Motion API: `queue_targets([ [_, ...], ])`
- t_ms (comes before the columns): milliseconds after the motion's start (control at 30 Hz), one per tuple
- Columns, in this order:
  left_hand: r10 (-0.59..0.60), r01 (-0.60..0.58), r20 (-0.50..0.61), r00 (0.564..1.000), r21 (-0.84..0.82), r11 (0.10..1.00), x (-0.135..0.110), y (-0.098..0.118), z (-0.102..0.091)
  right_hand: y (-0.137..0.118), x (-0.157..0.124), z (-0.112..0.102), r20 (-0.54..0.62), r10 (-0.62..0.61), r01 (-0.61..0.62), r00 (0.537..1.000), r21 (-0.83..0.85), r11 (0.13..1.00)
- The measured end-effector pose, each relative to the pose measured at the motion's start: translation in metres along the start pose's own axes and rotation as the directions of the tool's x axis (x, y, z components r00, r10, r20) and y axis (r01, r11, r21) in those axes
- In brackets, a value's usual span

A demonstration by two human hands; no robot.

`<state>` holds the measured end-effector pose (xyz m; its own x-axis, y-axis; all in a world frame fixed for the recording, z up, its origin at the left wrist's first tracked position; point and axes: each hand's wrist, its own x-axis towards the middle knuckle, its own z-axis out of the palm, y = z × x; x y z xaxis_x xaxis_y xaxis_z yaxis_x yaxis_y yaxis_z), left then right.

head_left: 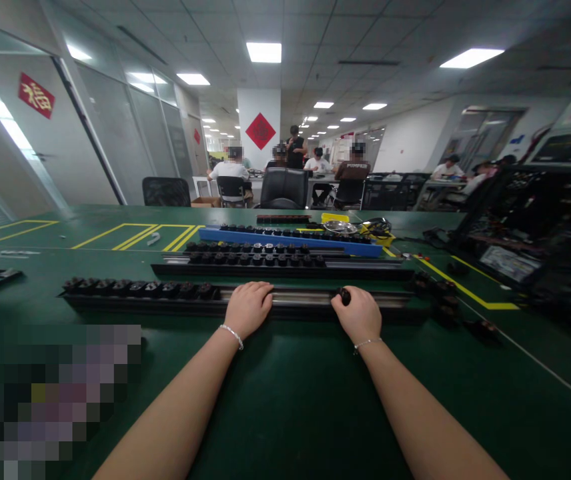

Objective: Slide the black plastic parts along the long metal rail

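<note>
A long black rail with a silvery inner channel lies across the green table in front of me. Several round black socket modules sit in a row along its left part. My left hand grips the rail near its middle, just right of that row, with fingers curled over the top. Farther right, my right hand is closed round a small black module at the rail's channel. Its fingertips are mostly hidden, and I cannot tell whether the module is seated in the channel.
Behind lie a second black rail with modules and a blue rail. Loose black modules lie at the right. Beyond them stands an opened equipment case. A yellow tray is at the back. Several people sit at far tables.
</note>
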<state>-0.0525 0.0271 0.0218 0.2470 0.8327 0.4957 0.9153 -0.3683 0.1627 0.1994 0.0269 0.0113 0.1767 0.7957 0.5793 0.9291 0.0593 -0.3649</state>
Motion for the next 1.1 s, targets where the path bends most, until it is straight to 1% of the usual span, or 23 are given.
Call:
queue_targets([
  [133,0.006,-0.006,-0.007,1.000,0.002,1.000,-0.0004,-0.0004,0.0004,0.0003,0.0002,-0.0022,0.027,0.018,-0.018,0.999,0.000,1.000],
  [400,0.005,-0.005,-0.006,1.000,0.005,1.000,-0.0008,0.0007,-0.0007,0.0001,0.0007,-0.0048,0.046,0.039,-0.038,0.998,-0.006,0.999],
  [767,-0.011,0.011,0.010,1.000,-0.007,1.000,-0.0003,0.0017,-0.0026,0.0037,0.0012,-0.0050,0.024,0.052,-0.052,0.998,0.002,0.999],
  [1100,-0.003,0.003,0.003,1.000,0.000,1.000,-0.0005,0.0007,-0.0010,0.0081,0.0019,-0.0038,0.001,0.065,-0.065,0.998,-0.011,0.998],
])
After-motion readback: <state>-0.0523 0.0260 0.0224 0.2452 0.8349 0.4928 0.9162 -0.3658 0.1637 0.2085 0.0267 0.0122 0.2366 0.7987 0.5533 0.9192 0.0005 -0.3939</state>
